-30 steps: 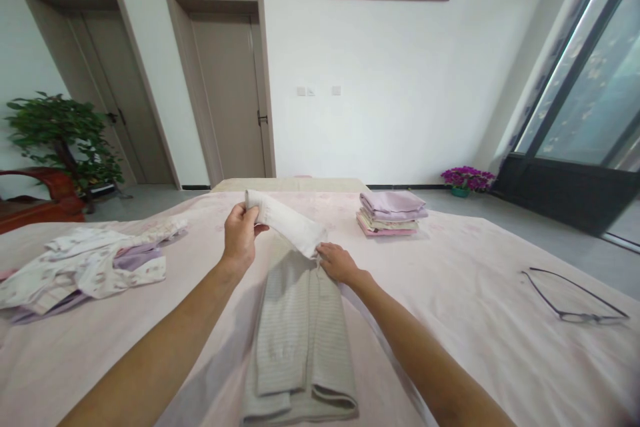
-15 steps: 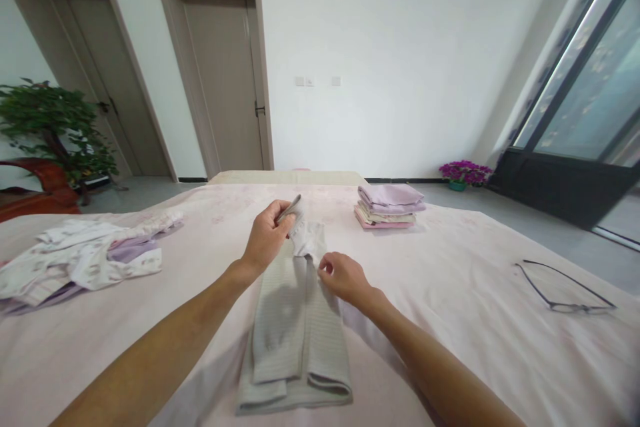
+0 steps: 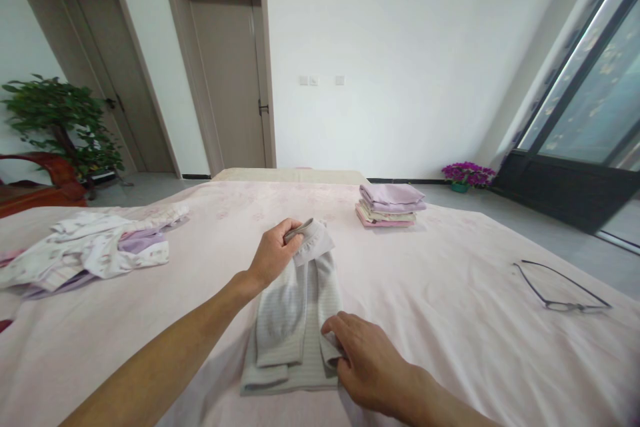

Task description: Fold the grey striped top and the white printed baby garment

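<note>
A pale grey-green striped long-sleeved shirt (image 3: 280, 320) lies in front of me, its sides and sleeves folded inward into a narrow strip. With my left hand (image 3: 276, 252) I pinch the shirt at its collar, at the far end, which is lifted a little off the cloth. My right hand (image 3: 367, 360) is at the near right part, thumb and fingers closed on the cuff end of the right sleeve. Part of the near right corner is hidden behind that hand.
A pink sheet (image 3: 440, 320) covers the table. Folded clothes (image 3: 391, 203) are stacked at the back right. Rumpled clothes (image 3: 95, 247) lie at the left. Eyeglasses (image 3: 563, 305) rest at the right. A potted plant (image 3: 55, 120) stands beyond the left side.
My right hand has moved from near the collar down toward me to the sleeve's cuff end. My left hand still holds the collar, now lower and spread wider.
</note>
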Motion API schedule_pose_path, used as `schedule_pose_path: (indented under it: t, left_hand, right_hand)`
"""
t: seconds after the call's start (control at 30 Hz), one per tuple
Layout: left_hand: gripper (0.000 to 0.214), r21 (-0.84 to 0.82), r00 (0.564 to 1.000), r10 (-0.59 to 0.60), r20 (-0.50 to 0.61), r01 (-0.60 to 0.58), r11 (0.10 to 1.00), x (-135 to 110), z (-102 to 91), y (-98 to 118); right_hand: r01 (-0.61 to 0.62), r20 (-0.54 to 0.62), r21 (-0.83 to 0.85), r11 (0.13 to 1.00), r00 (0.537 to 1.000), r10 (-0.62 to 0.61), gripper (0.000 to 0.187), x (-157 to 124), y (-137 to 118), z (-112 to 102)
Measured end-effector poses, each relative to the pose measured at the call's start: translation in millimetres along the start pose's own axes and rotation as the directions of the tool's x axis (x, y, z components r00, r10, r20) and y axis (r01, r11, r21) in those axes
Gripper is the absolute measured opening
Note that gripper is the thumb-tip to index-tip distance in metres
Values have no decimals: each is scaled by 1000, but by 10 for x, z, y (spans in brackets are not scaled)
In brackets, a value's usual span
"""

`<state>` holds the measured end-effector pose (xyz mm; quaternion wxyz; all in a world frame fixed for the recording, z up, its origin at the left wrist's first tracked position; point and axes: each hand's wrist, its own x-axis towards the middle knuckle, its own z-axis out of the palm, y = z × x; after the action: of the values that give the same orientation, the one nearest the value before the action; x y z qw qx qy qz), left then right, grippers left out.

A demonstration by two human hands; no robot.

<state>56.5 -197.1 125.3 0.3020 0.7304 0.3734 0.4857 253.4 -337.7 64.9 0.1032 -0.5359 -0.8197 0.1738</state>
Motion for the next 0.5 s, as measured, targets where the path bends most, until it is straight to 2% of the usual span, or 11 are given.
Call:
schedule_pose_path:
  t: [0.1, 0.23, 0.4, 0.5]
  left_hand:
    - [18, 9, 1000, -14, -9, 14, 1000, -54, -22, 11]
    - [18, 4, 999, -34, -1, 34, 999, -114, -30, 26]
    - [19, 16, 1000, -24, 10, 24, 1000, -185, -36, 31]
    - [18, 33, 999, -44, 20, 43, 999, -273, -63, 42]
  right_hand:
    - [-29, -25, -3, 1000, 999, 29, 48, -129, 59, 48]
    - [-5, 10, -9, 1000, 1000, 6, 39, -201, 34, 59]
    - [41, -78, 95, 995, 996, -33, 31, -106, 5, -124]
    - [87, 5, 160, 983, 996, -89, 22, 63, 172, -206]
